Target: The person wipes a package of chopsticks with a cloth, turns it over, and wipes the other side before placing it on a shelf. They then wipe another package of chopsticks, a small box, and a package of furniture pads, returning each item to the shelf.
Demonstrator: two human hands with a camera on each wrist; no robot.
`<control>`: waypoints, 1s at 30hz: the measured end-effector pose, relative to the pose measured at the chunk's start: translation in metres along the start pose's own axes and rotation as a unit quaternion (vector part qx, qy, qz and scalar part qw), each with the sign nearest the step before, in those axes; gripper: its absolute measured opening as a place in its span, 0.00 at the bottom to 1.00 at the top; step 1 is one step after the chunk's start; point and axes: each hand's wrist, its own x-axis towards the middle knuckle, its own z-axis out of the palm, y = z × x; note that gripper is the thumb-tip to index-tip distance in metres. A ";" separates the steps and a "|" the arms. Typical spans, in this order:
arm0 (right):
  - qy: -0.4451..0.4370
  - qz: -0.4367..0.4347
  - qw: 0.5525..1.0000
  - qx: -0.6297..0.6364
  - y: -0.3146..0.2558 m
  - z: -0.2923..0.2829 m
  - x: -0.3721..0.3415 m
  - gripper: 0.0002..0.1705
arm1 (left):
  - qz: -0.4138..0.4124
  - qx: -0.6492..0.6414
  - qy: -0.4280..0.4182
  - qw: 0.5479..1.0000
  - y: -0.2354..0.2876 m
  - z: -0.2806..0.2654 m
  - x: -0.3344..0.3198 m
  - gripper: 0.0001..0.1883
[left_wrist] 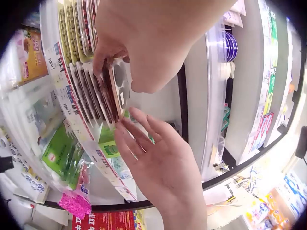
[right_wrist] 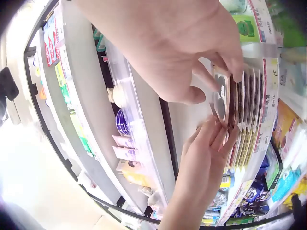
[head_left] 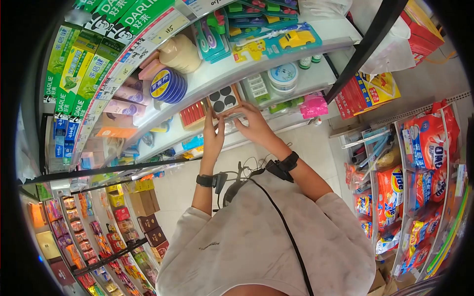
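A flat pack (head_left: 223,99) with dark round discs on its face stands at the front of a shelf, between both hands. My left hand (head_left: 213,139) pinches its edge, thumb and fingers on opposite sides, as the left wrist view shows. My right hand (head_left: 256,129) is at the pack's other end, its fingers mostly straight and spread with the fingertips right at the edge. Behind the pack, similar thin packs (left_wrist: 86,91) stand upright in a row. Reddish packs (head_left: 193,115) line up beside it in the head view.
A plastic price-label strip (left_wrist: 79,115) edges this shelf. On the shelf above are blue round tins (head_left: 169,85) and toothbrush packs (head_left: 276,42). A white tub (head_left: 283,76) and a pink packet (head_left: 314,105) lie to the right. Detergent bags (head_left: 390,190) fill a rack at right.
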 end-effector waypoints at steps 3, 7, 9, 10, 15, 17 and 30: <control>-0.020 0.004 1.000 0.023 -0.011 -0.009 0.005 0.16 | 0.004 0.003 0.001 1.000 -0.004 0.003 -0.003 0.31; 0.000 0.010 1.000 0.002 -0.009 -0.002 -0.001 0.17 | 0.026 0.026 -0.008 0.999 -0.003 0.002 -0.006 0.33; 0.004 0.031 1.000 0.005 -0.006 0.002 -0.003 0.18 | 0.023 0.031 -0.014 0.999 -0.007 -0.002 -0.006 0.34; 0.006 0.037 0.999 -0.001 -0.005 0.003 -0.005 0.18 | 0.023 0.032 -0.017 0.999 -0.008 -0.004 -0.006 0.34; 0.082 0.015 0.993 -0.087 -0.021 0.002 0.006 0.21 | 0.019 0.025 -0.015 0.999 -0.001 -0.013 -0.004 0.34; 0.110 -0.026 0.991 -0.070 -0.021 0.000 0.023 0.23 | 0.026 0.021 -0.008 0.999 -0.005 -0.019 -0.001 0.34; 0.060 0.025 0.986 -0.155 0.035 0.031 0.109 0.15 | 0.036 -0.127 -0.070 0.989 -0.054 -0.034 0.053 0.29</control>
